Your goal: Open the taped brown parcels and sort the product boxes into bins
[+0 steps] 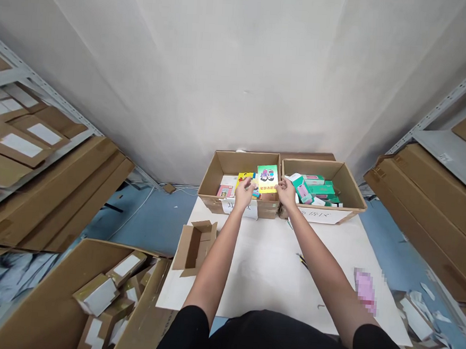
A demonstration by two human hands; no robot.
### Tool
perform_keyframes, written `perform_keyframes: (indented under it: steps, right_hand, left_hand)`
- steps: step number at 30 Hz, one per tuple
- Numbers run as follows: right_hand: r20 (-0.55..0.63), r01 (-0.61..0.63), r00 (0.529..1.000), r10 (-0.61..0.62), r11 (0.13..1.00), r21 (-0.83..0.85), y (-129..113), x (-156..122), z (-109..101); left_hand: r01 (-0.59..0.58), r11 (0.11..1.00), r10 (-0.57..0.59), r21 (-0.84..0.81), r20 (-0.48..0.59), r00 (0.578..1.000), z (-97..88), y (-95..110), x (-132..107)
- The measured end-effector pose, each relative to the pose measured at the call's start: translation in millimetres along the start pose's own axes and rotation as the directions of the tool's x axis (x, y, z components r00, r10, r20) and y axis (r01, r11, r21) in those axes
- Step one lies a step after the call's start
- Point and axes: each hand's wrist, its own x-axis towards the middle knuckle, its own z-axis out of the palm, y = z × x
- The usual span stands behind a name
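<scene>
At twelve o'clock, the right hand (286,192) pinches the lower right corner of a green-and-yellow picture booklet (267,177) above the left cardboard box (268,211); the left hand (244,194) curls its fingers by the booklet's left edge, whether gripping I cannot tell. Green-and-pink packets (322,189) lie in the right cardboard box (347,190), at one o'clock.

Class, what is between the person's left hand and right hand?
In the head view, a green-and-yellow book is between the left hand and right hand.

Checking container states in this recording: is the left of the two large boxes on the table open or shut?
Open: the left box is uncovered on top, and a pink item shows inside, near the left hand.
</scene>
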Motion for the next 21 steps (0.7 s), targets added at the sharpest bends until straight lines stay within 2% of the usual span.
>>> perform_keyframes:
  steps: [2,3,5,7,9,10,11,12,14,15,17,19,21]
  right_hand:
    - [-0.076,-0.012,0.997,0.003,0.993,-0.118,17,5,-9]
    - [-0.094,-0.017,0.996,0.002,0.986,-0.164,30,-1,-15]
    - [-0.098,-0.021,0.995,-0.001,0.975,-0.223,63,-30,-30]
    - [-0.096,-0.089,0.993,0.065,0.957,-0.276,102,-76,-45]
    - [-0.031,-0.207,0.977,0.21,0.906,-0.369,142,-130,-60]
    - [0.043,-0.242,0.956,0.29,0.863,-0.444,161,-158,-68]
    - [0.112,-0.253,0.925,0.363,0.811,-0.528,178,-185,-76]
    - [0.161,-0.254,0.886,0.434,0.747,-0.615,193,-211,-83]
    - [0.205,-0.239,0.79,0.578,0.598,-0.765,215,-258,-95]
    - [0.218,-0.221,0.738,0.638,0.535,-0.816,222,-278,-100]
    - [0.242,-0.182,0.665,0.706,0.468,-0.865,229,-307,-105]
    - [0.256,-0.199,0.647,0.718,0.483,-0.853,228,-321,-104]
    - [0.244,-0.295,0.669,0.702,0.552,-0.78,222,-322,-101]
  left_hand:
    - [-0.049,0.998,0.052,0.051,-0.061,0.997,-6.1,-17,6]
    - [-0.056,0.996,0.06,0.065,-0.061,0.996,-11.8,-32,2]
    - [-0.014,0.997,0.016,0.08,-0.024,1.0,-27.5,-73,-22]
    - [0.105,0.985,-0.115,0.138,0.066,0.991,-46.6,-122,-61]
    - [0.22,0.898,-0.306,0.382,0.182,0.934,-66.1,-170,-108]
    - [0.245,0.798,-0.419,0.551,0.215,0.882,-75.0,-191,-132]
    - [0.258,0.67,-0.541,0.696,0.218,0.813,-82.9,-208,-155]
    - [0.286,0.605,-0.607,0.743,0.199,0.769,-89.5,-222,-178]
    - [0.309,0.528,-0.694,0.791,0.192,0.694,-97.8,-240,-219]
    - [0.318,0.519,-0.717,0.794,0.201,0.668,-99.3,-245,-237]
    - [0.316,0.522,-0.741,0.792,0.237,0.629,-97.3,-249,-265]
    - [0.31,0.552,-0.734,0.774,0.275,0.621,-90.1,-250,-282]
    - [0.301,0.591,-0.708,0.749,0.303,0.638,-78.9,-249,-292]
